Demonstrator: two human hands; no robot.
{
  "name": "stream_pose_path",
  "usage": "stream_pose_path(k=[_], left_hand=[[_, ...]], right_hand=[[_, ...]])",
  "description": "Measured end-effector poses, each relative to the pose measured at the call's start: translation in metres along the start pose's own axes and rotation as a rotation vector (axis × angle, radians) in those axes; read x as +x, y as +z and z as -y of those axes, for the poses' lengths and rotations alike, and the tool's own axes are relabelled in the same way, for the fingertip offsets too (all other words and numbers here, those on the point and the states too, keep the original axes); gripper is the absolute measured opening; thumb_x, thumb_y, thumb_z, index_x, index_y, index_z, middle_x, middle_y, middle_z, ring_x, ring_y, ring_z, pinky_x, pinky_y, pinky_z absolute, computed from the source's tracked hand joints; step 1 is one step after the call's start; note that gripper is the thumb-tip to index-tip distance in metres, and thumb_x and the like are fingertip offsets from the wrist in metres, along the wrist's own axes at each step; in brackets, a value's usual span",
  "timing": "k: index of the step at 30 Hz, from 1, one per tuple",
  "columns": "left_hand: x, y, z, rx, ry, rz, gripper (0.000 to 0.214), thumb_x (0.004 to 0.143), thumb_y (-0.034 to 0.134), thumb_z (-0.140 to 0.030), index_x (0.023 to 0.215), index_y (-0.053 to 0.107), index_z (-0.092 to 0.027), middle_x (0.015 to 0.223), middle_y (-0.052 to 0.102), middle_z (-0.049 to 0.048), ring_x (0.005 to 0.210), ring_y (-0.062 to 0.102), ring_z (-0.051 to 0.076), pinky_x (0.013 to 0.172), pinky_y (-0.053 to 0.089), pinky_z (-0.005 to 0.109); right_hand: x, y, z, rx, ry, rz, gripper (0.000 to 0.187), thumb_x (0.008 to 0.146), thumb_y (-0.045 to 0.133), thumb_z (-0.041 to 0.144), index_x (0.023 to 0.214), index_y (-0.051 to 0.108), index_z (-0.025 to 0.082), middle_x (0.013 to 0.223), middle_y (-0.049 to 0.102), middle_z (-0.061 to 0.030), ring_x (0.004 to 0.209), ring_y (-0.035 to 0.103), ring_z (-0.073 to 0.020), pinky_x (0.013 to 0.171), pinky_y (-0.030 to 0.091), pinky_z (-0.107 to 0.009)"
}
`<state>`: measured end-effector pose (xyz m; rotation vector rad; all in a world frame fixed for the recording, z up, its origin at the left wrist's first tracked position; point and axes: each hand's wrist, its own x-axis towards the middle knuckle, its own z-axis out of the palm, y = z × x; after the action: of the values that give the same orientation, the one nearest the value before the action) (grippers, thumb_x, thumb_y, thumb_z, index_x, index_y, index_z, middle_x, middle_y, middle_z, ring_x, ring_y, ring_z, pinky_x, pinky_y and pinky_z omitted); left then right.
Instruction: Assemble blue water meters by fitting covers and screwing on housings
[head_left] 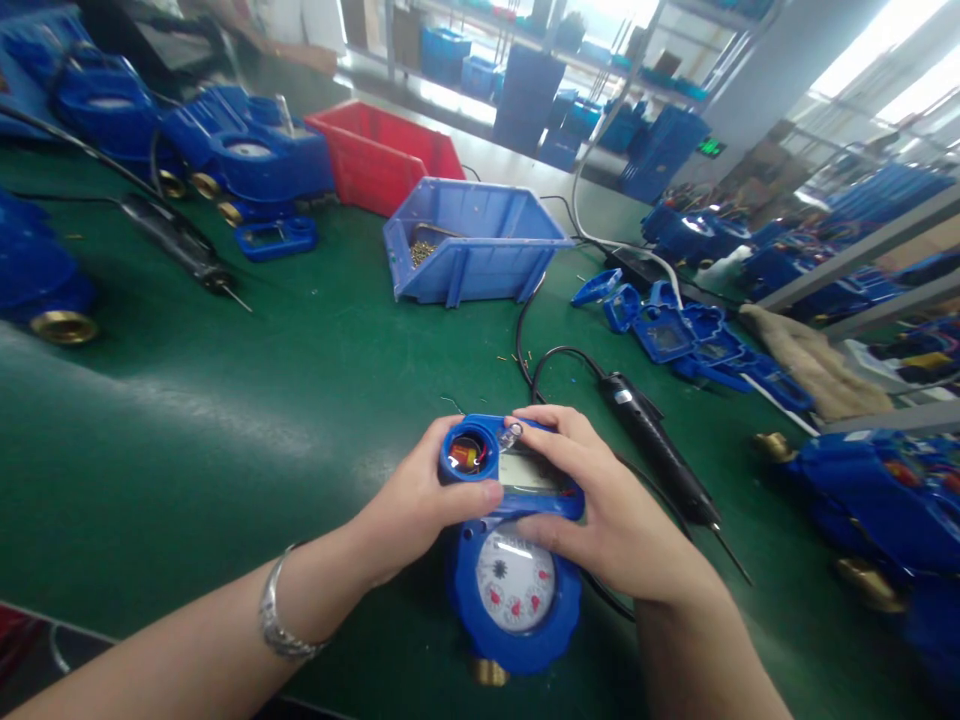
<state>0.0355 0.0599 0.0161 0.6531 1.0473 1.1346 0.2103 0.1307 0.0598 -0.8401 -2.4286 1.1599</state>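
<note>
A blue water meter [514, 590] with a white dial and a small screen stands on the green table [225, 430] right before me. My left hand [420, 500] grips its left side beside the open round cavity [466, 455], thumb pressed on the housing. My right hand [600, 500] wraps the right side, with its forefinger and thumb pinching a small clear part [511, 435] at the cavity's edge. A brass fitting [489, 672] shows under the meter.
A black electric screwdriver [656, 450] with its cable lies right of my hands. A blue bin [469, 240] of brass screws and a red bin [382, 155] stand behind. Blue covers [690, 340], more meters [885, 500] and a second screwdriver [184, 250] lie around.
</note>
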Motion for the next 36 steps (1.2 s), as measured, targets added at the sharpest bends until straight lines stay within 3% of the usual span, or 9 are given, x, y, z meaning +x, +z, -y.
stream_pose_path(k=[3,6,8,10,16,24,30,36], left_hand=[[0.0,0.005,-0.002,-0.016,-0.015,-0.024,0.062,0.061,0.073,-0.03,0.114,0.044,-0.016,0.106,0.062,0.0099,0.1,0.057,0.028,0.092,0.041,0.043],[0.001,0.006,-0.001,-0.007,-0.018,-0.052,0.063,0.061,0.074,-0.029,0.115,0.046,-0.015,0.105,0.063,0.011,0.1,0.058,0.029,0.092,0.041,0.044],[0.001,0.006,0.001,-0.021,-0.011,-0.046,0.063,0.061,0.074,-0.029,0.116,0.047,-0.015,0.109,0.062,0.012,0.103,0.057,0.029,0.093,0.041,0.044],[0.001,0.005,0.003,-0.026,-0.006,-0.035,0.062,0.062,0.075,-0.028,0.117,0.049,-0.015,0.111,0.062,0.0126,0.104,0.057,0.03,0.093,0.041,0.044],[0.001,0.005,0.006,0.003,0.019,-0.046,0.063,0.064,0.074,-0.029,0.12,0.05,-0.015,0.112,0.063,0.0129,0.104,0.059,0.03,0.092,0.042,0.044],[0.0,0.003,0.006,0.025,0.03,-0.075,0.061,0.065,0.074,-0.028,0.12,0.051,-0.015,0.112,0.064,0.0117,0.106,0.057,0.029,0.094,0.041,0.042],[0.0,0.004,0.011,0.005,0.046,-0.088,0.065,0.065,0.075,-0.029,0.122,0.05,-0.014,0.115,0.063,0.0117,0.111,0.055,0.029,0.097,0.04,0.041],[-0.007,0.008,0.0,-0.087,-0.13,0.045,0.05,0.071,0.069,-0.031,0.115,0.057,-0.01,0.107,0.068,0.0136,0.1,0.062,0.028,0.092,0.044,0.04]], right_hand=[[0.0,0.011,-0.009,0.358,0.125,-0.203,0.06,0.079,0.056,0.056,0.128,0.048,0.022,0.13,0.05,-0.0094,0.123,0.044,-0.0243,0.105,0.034,-0.042],[0.005,0.021,-0.009,0.702,0.489,-0.41,0.06,0.085,0.044,0.059,0.129,0.046,0.019,0.13,0.054,-0.0113,0.118,0.051,-0.0244,0.098,0.042,-0.041],[0.01,0.023,-0.004,0.861,0.705,-0.412,0.055,0.086,0.045,0.056,0.125,0.051,0.016,0.12,0.061,-0.0125,0.107,0.06,-0.0241,0.091,0.048,-0.039],[0.014,0.023,0.002,0.98,0.799,-0.366,0.05,0.087,0.044,0.054,0.117,0.057,0.015,0.104,0.069,-0.0116,0.094,0.066,-0.0229,0.086,0.051,-0.037],[0.014,0.026,0.002,1.065,0.848,-0.374,0.042,0.086,0.049,0.051,0.097,0.064,0.014,0.078,0.073,-0.0077,0.076,0.069,-0.0207,0.078,0.054,-0.035],[0.012,0.04,-0.005,1.11,0.723,-0.511,0.029,0.078,0.061,0.047,0.079,0.058,0.018,0.08,0.072,-0.0045,0.076,0.069,-0.0228,0.07,0.054,-0.034],[0.013,0.039,-0.006,1.111,0.709,-0.54,0.029,0.077,0.061,0.047,0.083,0.058,0.018,0.074,0.071,-0.004,0.075,0.068,-0.0238,0.067,0.054,-0.035],[0.012,0.037,-0.005,1.093,0.65,-0.451,0.033,0.076,0.061,0.05,0.079,0.06,0.018,0.081,0.071,-0.0052,0.08,0.066,-0.0211,0.077,0.052,-0.033]])
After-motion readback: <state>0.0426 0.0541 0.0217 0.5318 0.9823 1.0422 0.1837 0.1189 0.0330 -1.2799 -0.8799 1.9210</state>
